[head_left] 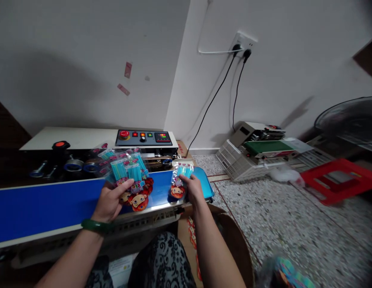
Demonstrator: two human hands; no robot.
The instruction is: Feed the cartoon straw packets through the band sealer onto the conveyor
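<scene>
My left hand [109,202] is closed on several clear plastic packets of blue straws [133,172], fanned out above the blue conveyor belt [48,204]. Orange-haired cartoon figures show at the packets' lower ends. To the right, my right hand [192,186] grips a single packet of blue straws [177,192] by its side edge, over the belt's right end. Behind the belt stands the band sealing machine [84,138], with a red button [124,134] and a lit display on its control panel [144,138].
An open cardboard box [240,248] stands below the belt on the right. Beyond it on the speckled floor are a white crate [234,164], a second machine with a green belt [265,147], a red plastic frame [342,180] and a fan [351,120]. Black cords [217,94] hang from the wall socket.
</scene>
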